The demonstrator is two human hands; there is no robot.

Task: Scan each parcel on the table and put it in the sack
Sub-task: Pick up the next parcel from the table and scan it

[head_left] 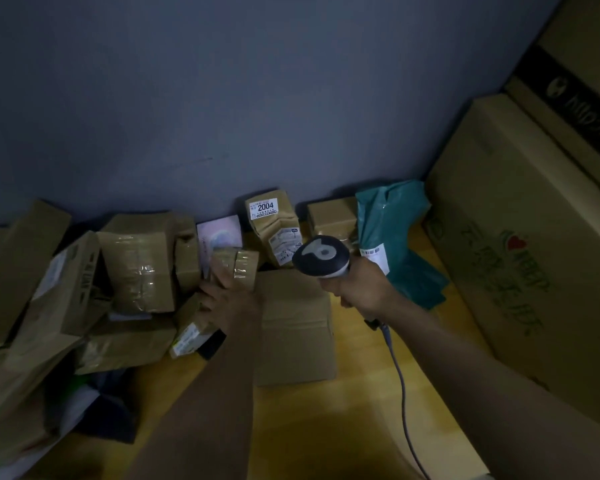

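Left hand [230, 299] holds small taped parcel [244, 266] | right hand [359, 289] grips scanner [321, 255]

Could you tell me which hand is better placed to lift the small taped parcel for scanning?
Left: the left hand touches the small taped parcel, while the right hand is busy gripping the scanner.

A parcel sorting room: taped cardboard parcels [139, 268] heaped on a wooden desk [357, 393] against a wall, large cartons [520, 258] at right, a handheld scanner [321, 257].
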